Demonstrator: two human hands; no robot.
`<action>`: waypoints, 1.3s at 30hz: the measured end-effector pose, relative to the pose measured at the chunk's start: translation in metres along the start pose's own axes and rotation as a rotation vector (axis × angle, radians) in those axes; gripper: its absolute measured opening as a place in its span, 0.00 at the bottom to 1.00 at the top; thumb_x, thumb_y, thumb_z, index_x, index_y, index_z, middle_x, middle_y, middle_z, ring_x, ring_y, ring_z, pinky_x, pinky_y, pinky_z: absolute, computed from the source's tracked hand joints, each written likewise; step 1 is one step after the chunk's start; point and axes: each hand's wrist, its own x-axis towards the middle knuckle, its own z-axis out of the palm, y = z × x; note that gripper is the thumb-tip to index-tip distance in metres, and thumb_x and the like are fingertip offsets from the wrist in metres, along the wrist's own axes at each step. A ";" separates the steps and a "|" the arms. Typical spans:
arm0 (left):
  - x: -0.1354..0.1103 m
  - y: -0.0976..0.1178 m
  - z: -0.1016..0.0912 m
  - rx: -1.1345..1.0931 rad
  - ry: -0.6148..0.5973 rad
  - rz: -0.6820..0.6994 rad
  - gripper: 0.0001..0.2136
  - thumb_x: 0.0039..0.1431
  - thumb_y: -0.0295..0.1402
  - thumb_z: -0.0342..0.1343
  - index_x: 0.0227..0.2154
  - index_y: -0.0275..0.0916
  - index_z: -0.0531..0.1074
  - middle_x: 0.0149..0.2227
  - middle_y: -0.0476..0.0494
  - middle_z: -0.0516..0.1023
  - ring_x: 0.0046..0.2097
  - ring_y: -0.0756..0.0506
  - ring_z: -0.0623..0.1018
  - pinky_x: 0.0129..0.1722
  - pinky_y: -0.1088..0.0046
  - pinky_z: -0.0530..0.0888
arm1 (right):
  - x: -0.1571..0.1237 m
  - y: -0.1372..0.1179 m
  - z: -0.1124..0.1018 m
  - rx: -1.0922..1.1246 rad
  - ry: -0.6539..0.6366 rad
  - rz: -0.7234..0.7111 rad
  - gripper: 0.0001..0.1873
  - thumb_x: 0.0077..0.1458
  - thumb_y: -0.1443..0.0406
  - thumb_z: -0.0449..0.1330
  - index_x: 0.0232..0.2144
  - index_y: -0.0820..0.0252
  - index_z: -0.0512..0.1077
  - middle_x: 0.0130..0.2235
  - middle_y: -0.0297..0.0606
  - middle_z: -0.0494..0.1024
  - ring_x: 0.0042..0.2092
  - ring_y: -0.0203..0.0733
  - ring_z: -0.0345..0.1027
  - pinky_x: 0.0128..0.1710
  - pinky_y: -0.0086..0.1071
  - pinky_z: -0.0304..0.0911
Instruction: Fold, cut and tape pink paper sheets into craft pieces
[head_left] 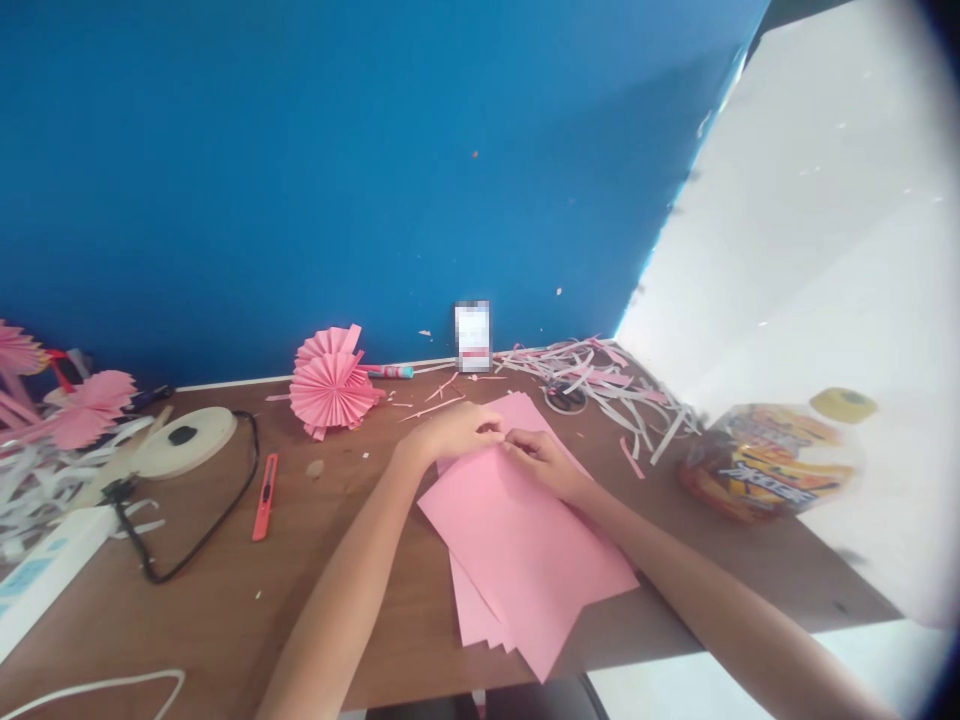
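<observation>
Several pink paper sheets (532,560) lie fanned on the brown table, with the top one turned at an angle. My left hand (463,430) rests at the far edge of the top sheet, its fingers curled and pinching there. Close beside it, my right hand (541,462) pinches the same edge with bent fingers. The fingertips of both hands nearly meet, and they hide that bit of paper. Beyond the hands, the far corner of the lower sheets (517,405) sticks out.
Left of the sheets lie a red box cutter (265,497) and folded pink paper fans (335,390). A phone (472,337) leans on the blue wall. Paper strips (600,375) are heaped at the back right, near a plastic jar (772,465) with a yellow lid. A white power strip (56,570) lies far left.
</observation>
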 end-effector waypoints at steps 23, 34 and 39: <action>-0.029 -0.068 -0.033 -0.123 0.144 -0.147 0.15 0.54 0.43 0.51 0.23 0.34 0.65 0.26 0.50 0.68 0.29 0.52 0.66 0.29 0.77 0.57 | 0.000 0.010 -0.014 -0.908 -0.039 -0.019 0.14 0.65 0.61 0.43 0.36 0.61 0.65 0.33 0.36 0.72 0.31 0.32 0.62 0.28 0.29 0.37; -0.044 -0.091 -0.040 -0.053 0.166 -0.259 0.15 0.54 0.44 0.52 0.25 0.35 0.69 0.27 0.50 0.72 0.31 0.51 0.69 0.28 0.78 0.57 | 0.009 0.035 -0.038 -0.852 0.472 0.458 0.19 0.65 0.59 0.38 0.39 0.61 0.65 0.31 0.43 0.72 0.31 0.40 0.65 0.30 0.28 0.43; -0.031 -0.074 -0.034 -0.086 0.193 -0.170 0.14 0.56 0.42 0.50 0.27 0.36 0.70 0.30 0.50 0.73 0.33 0.50 0.70 0.30 0.78 0.59 | 0.009 0.031 -0.029 -0.312 0.320 0.085 0.18 0.63 0.55 0.46 0.36 0.62 0.69 0.34 0.36 0.74 0.35 0.33 0.65 0.36 0.25 0.54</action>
